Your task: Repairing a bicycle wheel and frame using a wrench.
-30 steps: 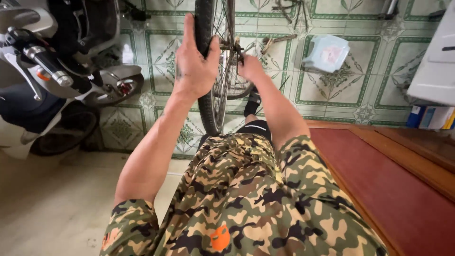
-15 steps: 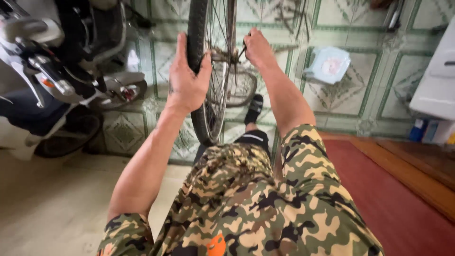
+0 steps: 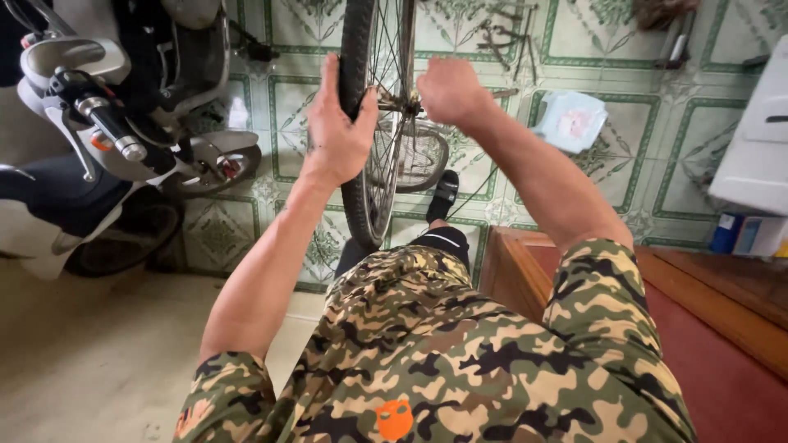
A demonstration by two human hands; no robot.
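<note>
A bicycle wheel (image 3: 367, 205) with a black tyre and thin metal spokes stands upright in front of me, between my knees. My left hand (image 3: 338, 131) lies flat on the tyre's left side, fingers pointing up along the rubber. My right hand (image 3: 447, 89) is closed at the hub (image 3: 400, 102), fingers hidden behind the spokes; what it grips there I cannot tell. A small sprocket (image 3: 423, 156) shows below the hub. I wear camouflage shorts and shirt.
A parked scooter (image 3: 107, 139) with handlebar and footrest fills the left. Green patterned floor tiles lie ahead, with loose tools (image 3: 501, 33) at the top and a pale blue cloth (image 3: 574, 119). A dark wooden bench (image 3: 722, 344) sits at right, a white box (image 3: 759, 139) beyond it.
My left hand has slid slightly up the tyre. My right hand has moved from the rim area onto the hub and closed there. The view has shifted a little to the right.
</note>
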